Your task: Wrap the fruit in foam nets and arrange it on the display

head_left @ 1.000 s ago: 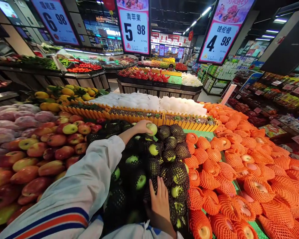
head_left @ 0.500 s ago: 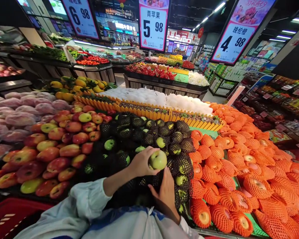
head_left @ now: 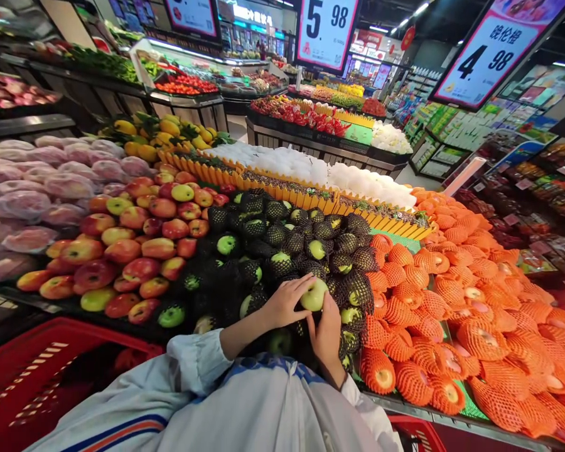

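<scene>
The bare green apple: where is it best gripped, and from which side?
Probably the green apple at its round middle, from above right: its top is free, the left hand cups its left side, the right hand touches it below.

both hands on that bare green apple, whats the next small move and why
Probably turn the green apple between the left hand and right hand to see its underside. It is bare, both hands cup it just above the black-netted apples, and only its top face shows.
</scene>
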A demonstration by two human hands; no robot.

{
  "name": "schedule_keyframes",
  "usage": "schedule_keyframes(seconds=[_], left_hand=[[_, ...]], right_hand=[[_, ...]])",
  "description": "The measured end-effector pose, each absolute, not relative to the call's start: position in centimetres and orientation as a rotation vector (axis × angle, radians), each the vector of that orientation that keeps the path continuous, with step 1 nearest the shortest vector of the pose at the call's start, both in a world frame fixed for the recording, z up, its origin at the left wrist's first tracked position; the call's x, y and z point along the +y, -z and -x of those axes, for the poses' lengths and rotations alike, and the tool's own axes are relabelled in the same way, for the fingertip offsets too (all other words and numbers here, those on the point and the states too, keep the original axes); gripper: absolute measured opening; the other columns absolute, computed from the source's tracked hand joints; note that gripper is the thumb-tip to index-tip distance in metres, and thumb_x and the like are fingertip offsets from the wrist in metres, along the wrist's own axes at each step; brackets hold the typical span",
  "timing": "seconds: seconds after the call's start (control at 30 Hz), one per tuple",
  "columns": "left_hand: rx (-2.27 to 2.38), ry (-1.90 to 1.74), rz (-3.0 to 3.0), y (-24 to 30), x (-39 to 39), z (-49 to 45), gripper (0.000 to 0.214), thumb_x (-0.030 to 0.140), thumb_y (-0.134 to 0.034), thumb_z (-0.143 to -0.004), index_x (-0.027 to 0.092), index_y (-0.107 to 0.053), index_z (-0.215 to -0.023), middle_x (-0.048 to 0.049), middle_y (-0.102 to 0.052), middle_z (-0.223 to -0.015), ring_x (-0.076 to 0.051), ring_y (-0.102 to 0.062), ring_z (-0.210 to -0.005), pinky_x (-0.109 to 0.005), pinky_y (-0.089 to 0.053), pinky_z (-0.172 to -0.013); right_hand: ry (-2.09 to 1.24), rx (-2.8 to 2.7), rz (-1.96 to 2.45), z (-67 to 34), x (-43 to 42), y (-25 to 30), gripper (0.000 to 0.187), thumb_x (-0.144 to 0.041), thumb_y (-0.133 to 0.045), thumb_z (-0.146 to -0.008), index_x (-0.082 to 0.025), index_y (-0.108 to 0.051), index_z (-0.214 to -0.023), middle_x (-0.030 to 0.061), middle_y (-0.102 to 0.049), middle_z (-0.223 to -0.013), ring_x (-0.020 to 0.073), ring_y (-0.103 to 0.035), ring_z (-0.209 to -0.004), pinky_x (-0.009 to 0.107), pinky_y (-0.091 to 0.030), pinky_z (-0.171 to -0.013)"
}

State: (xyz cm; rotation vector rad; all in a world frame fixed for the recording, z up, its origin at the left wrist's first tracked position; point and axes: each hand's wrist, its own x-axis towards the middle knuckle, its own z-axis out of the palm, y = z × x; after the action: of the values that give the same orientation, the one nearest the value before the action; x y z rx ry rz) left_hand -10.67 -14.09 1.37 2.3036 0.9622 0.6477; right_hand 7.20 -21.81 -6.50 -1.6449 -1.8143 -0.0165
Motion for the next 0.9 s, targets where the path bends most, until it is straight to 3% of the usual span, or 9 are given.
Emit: schedule_keyframes(seconds=[0.2,0.3,0.5,0.63,0.73,0.9], left_hand=[[1.132,-0.476,-2.432,-1.9,-14.9,13.5,0.076,0.044,-0.067,-0.093,0.023,-0.037,-0.160,-0.0098,-0.038,-0.167,-0.034,-0.033,-0.153,-0.055,-0.022,-0.128],[1.325,-0.540,-2.412,-2.1,-13.9,15.6,0.063,0.044,-0.061,-0.096,0.022,-0.049,-0.153,-0.0093,-0.041,-0.165,-0.031,-0.034,-0.153,-0.051,-0.026,-0.128],[2.008,-0.424,-2.196,-2.9,-9.4,20.1,0.047,0.042,-0.059,-0.095,0.014,-0.067,-0.133,-0.0185,-0.045,-0.160,-0.037,-0.040,-0.147,-0.049,-0.034,-0.123],[2.310,-0.297,-1.954,-4.7,-8.8,22.0,0.056,0.049,-0.055,-0.096,0.009,-0.063,-0.135,-0.0250,-0.055,-0.145,-0.043,-0.051,-0.134,-0.054,-0.047,-0.108],[2.421,-0.184,-1.758,-5.2,-9.5,23.5,0.069,0.058,-0.066,-0.086,0.003,-0.061,-0.129,-0.0299,-0.061,-0.129,-0.047,-0.060,-0.120,-0.054,-0.055,-0.092],[2.220,-0.217,-1.696,-4.9,-10.6,26.5,0.020,0.039,-0.065,-0.084,0.021,-0.069,-0.093,-0.0154,-0.075,-0.107,-0.037,-0.070,-0.102,-0.046,-0.054,-0.085]], right_hand=[[0.034,-1.934,1.726,-6.7,-21.6,5.3,0.072,-0.049,-0.049,-0.104,-0.017,-0.026,-0.164,0.0191,-0.050,-0.155,0.0334,-0.042,-0.144,0.054,-0.043,-0.113],[0.042,-1.937,1.731,-6.6,-21.6,4.9,0.074,-0.051,-0.050,-0.103,-0.014,-0.028,-0.162,0.0206,-0.051,-0.153,0.0331,-0.042,-0.143,0.052,-0.043,-0.114],[0.066,-1.943,1.701,-6.5,-21.8,4.6,0.085,-0.059,-0.055,-0.099,-0.014,-0.024,-0.163,0.0200,-0.048,-0.156,0.0344,-0.041,-0.144,0.053,-0.041,-0.115],[0.072,-1.949,1.699,-6.6,-21.9,4.6,0.088,-0.062,-0.056,-0.097,-0.013,-0.025,-0.163,0.0211,-0.049,-0.155,0.0352,-0.042,-0.143,0.053,-0.043,-0.113],[0.057,-1.952,1.683,-6.7,-21.9,4.6,0.088,-0.061,-0.056,-0.098,-0.013,-0.023,-0.164,0.0214,-0.048,-0.155,0.0356,-0.042,-0.143,0.054,-0.042,-0.113],[0.045,-1.943,1.691,-6.6,-21.9,4.6,0.091,-0.062,-0.057,-0.097,-0.013,-0.020,-0.164,0.0224,-0.048,-0.155,0.0365,-0.042,-0.143,0.055,-0.043,-0.113]])
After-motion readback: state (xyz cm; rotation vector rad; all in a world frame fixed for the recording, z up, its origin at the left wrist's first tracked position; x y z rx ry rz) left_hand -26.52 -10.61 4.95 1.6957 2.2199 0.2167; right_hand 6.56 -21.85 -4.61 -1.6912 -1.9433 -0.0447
